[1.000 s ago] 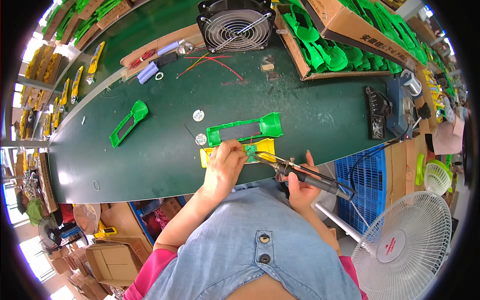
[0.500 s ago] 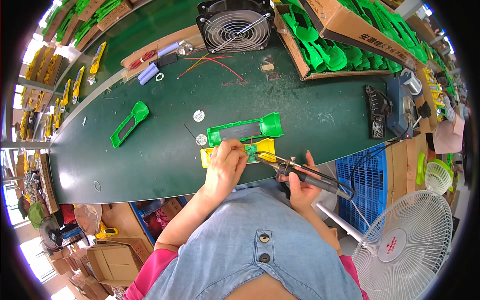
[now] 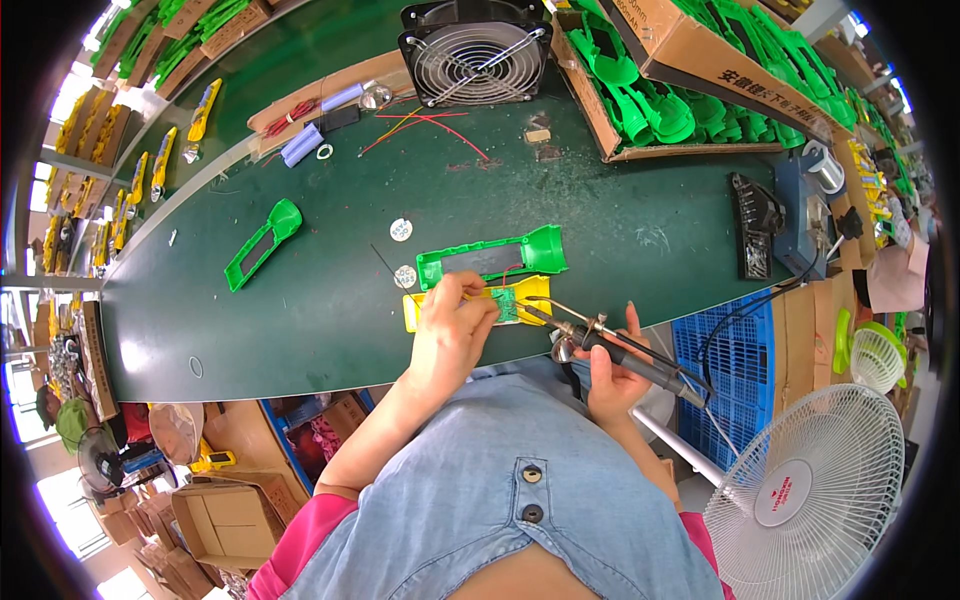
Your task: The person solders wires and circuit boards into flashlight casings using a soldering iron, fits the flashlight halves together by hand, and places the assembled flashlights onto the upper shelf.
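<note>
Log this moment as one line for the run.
left hand: over yellow casing; right hand: gripping soldering iron; green circuit board: near iron's tip; nearer green shell: beyond casing

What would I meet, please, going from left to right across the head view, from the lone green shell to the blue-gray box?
Lone green shell, left hand, green circuit board, right hand holding a soldering iron, blue crate, blue-gray box.

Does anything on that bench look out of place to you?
Mildly: one green shell lies slanted by itself on the left, while a second shell lies squarely beside the yellow shell. Loose wires also lie crossed near the boxy fan, looking untidy. I see no spill.
</note>
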A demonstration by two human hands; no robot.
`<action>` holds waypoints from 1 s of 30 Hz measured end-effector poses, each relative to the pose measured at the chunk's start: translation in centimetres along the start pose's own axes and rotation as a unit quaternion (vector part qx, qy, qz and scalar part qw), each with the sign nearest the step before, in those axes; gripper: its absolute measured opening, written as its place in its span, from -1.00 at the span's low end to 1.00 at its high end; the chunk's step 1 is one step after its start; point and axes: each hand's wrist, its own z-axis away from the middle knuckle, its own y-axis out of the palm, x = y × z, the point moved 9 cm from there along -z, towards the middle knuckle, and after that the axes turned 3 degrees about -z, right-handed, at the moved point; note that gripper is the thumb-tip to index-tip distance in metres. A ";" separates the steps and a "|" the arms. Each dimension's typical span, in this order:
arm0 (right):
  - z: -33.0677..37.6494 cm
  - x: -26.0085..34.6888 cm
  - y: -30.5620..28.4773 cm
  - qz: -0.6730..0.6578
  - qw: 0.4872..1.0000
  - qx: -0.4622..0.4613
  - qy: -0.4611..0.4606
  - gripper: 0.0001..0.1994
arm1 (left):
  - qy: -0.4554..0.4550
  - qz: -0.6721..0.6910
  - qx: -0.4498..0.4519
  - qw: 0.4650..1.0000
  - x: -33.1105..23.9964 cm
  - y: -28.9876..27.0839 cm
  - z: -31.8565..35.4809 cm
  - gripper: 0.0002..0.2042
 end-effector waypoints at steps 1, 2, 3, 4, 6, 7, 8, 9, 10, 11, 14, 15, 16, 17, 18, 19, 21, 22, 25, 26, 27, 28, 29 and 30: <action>0.0 0.0 0.0 0.000 1.000 0.000 0.000 -0.79 | 0.025 -0.020 -0.002 0.999 -0.5 -0.5 -0.1 -0.90; 0.1 0.1 0.0 -0.004 1.000 0.003 -0.001 -0.80 | 0.025 -0.021 -0.002 0.999 -0.6 -1.2 -0.1 -0.90; 0.0 0.1 0.0 -0.005 1.000 0.004 -0.002 -0.80 | 0.037 -0.024 -0.044 0.998 -0.8 -2.8 -0.1 -0.92; -0.1 0.1 -0.1 -0.005 1.000 0.002 -0.003 -0.80 | 0.049 -0.027 -0.086 0.995 -0.6 -4.3 0.1 -0.93; -0.1 0.5 0.1 0.014 1.000 0.021 -0.015 -0.80 | -0.071 -0.081 -0.069 0.992 3.3 -6.2 0.8 -0.91; 0.0 0.6 0.2 0.014 1.000 0.021 -0.015 -0.80 | -0.084 -0.186 -0.043 0.978 3.8 -6.6 0.0 -0.88; 0.1 0.1 0.2 0.001 1.000 0.011 0.018 -0.80 | -0.128 -0.209 -0.012 0.969 5.5 -6.4 -0.2 -0.91; 0.2 -0.5 0.1 -0.011 0.999 -0.001 0.050 -0.80 | -0.109 -0.134 -0.042 0.984 5.5 -6.5 -0.7 -0.95; 0.2 -0.5 0.1 -0.012 0.999 0.000 0.049 -0.80 | -0.088 -0.057 -0.073 0.992 5.0 -6.5 -1.0 -0.94; 0.0 -0.4 0.2 -0.002 0.999 0.018 0.034 -0.80 | -0.088 -0.056 -0.072 0.992 4.6 -6.0 -1.0 -0.94; -0.4 0.1 0.2 0.009 0.999 0.036 0.013 -0.80 | 0.035 0.003 -0.039 0.999 0.6 -4.1 0.4 -0.78; -0.5 0.4 0.3 0.009 0.999 0.037 0.007 -0.80 | 0.060 -0.009 -0.022 0.998 -0.2 -3.1 1.2 -0.76; -0.5 0.5 0.3 0.010 0.999 0.039 0.007 -0.80 | 0.085 -0.022 -0.004 0.996 -0.7 -2.1 1.9 -0.73; -0.5 0.3 0.1 0.006 0.999 0.025 0.023 -0.81 | 0.085 -0.021 -0.004 0.996 -0.6 -1.5 2.1 -0.73; -0.4 0.1 -0.1 0.001 0.999 0.012 0.038 -0.81 | 0.105 -0.025 -0.009 0.994 -0.9 -1.1 2.4 -0.73; -0.5 0.0 -0.1 0.002 0.999 0.013 0.038 -0.81 | 0.124 -0.029 -0.014 0.992 -1.2 -0.8 2.6 -0.72; -0.8 0.7 0.0 0.035 0.999 0.025 -0.007 -0.81 | 0.121 -0.039 -0.009 0.992 -1.6 -0.7 2.0 -0.74; -0.7 0.7 0.1 0.035 0.999 0.026 -0.007 -0.81 | 0.117 -0.050 -0.002 0.992 -1.8 -0.7 1.8 -0.75; -0.3 -0.3 -0.3 -0.008 0.998 -0.011 0.059 -0.81 | 0.107 -0.091 0.044 0.989 -2.0 0.0 1.4 -0.77; -0.2 -0.5 -0.3 -0.003 0.998 -0.010 0.059 -0.80 | 0.107 -0.091 0.044 0.989 -2.0 0.0 1.4 -0.77; -0.1 -0.6 -0.3 0.002 0.998 -0.010 0.058 -0.79 | 0.112 -0.092 0.047 0.988 -2.0 0.0 1.4 -0.78; -0.1 -0.6 -0.3 0.002 0.998 -0.010 0.058 -0.79 | 0.116 -0.093 0.049 0.988 -2.0 0.0 1.4 -0.78; 0.0 -0.7 -0.4 -0.001 0.998 -0.012 0.061 -0.79 | 0.118 -0.092 0.050 0.988 -2.1 0.1 1.4 -0.78; 0.1 -0.8 -0.4 -0.004 0.998 -0.015 0.065 -0.80 | 0.120 -0.095 0.055 0.987 -2.1 0.2 1.4 -0.78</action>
